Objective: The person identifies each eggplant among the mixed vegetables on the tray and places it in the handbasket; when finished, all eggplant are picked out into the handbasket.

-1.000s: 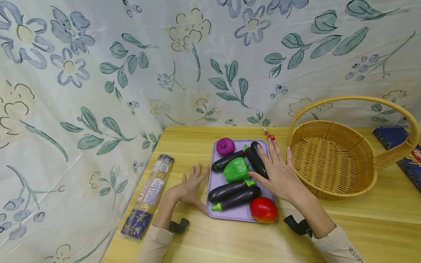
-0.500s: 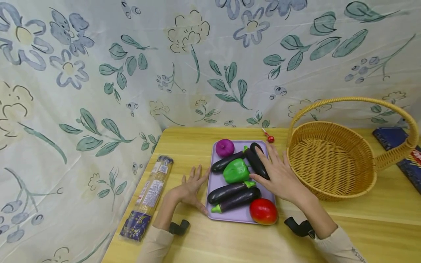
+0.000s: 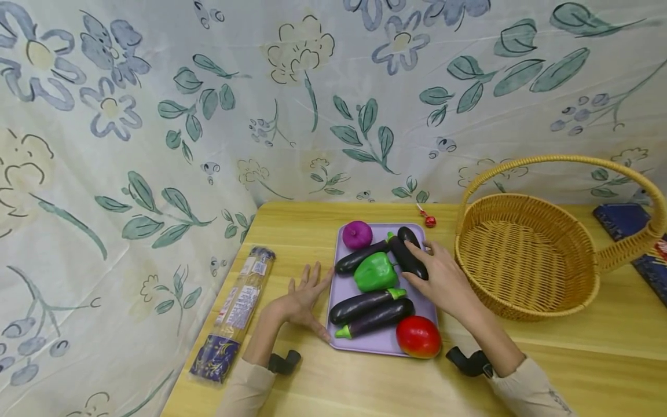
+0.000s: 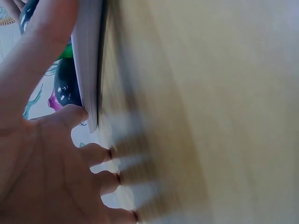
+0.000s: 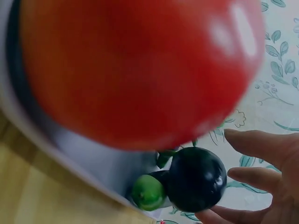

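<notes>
Wooden table (image 3: 385, 385), left fingers (image 3: 314, 275) splayed, right fingers (image 3: 418, 252) — over eggplant (image 3: 407, 260)

A: Eggplant (image 3: 409, 262), condition?
B: Glossy, near-black, whole; lies slantwise in the right half of the tray (image 3: 341, 285), green cap toward its far edge.
A: And the tray?
B: Pale purple, rectangular, shallow-rimmed, flat.

Looks home-ish, can't tell if real or mock-up: I'm at a woodgrain desk (image 3: 375, 382), floral cloth (image 3: 292, 133) bhd, wicker basket (image 3: 526, 255) + lilac tray (image 3: 383, 229) w/ veg (image 3: 375, 272).
</notes>
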Demonstrator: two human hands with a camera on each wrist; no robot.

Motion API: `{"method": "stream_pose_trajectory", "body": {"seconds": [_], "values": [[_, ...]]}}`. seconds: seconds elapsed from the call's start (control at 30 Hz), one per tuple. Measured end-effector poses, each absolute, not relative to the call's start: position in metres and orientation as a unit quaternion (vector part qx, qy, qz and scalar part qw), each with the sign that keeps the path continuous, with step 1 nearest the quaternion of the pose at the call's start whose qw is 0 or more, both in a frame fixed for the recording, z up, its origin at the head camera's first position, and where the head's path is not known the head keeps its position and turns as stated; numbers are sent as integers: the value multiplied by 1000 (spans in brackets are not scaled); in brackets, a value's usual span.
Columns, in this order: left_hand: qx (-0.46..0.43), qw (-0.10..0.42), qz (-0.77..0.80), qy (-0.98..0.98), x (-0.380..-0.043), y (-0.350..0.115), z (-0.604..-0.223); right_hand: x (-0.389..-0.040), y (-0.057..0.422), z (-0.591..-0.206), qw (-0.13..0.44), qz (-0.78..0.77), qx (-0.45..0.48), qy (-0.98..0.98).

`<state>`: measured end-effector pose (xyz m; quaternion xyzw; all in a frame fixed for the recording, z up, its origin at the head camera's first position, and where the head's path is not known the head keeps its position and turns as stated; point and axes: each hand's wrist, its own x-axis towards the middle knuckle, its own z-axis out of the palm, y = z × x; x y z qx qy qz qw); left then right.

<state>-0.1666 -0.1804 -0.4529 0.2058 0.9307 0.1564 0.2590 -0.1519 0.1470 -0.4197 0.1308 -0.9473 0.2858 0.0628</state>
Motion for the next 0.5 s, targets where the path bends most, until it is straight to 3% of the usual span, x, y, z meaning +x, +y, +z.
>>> {"method": "stream_pose_trajectory", "body": {"seconds": [0.5], "values": [[206, 263, 159, 929, -166, -181, -452, -156, 137, -431, 78, 269, 99, -955]]}}
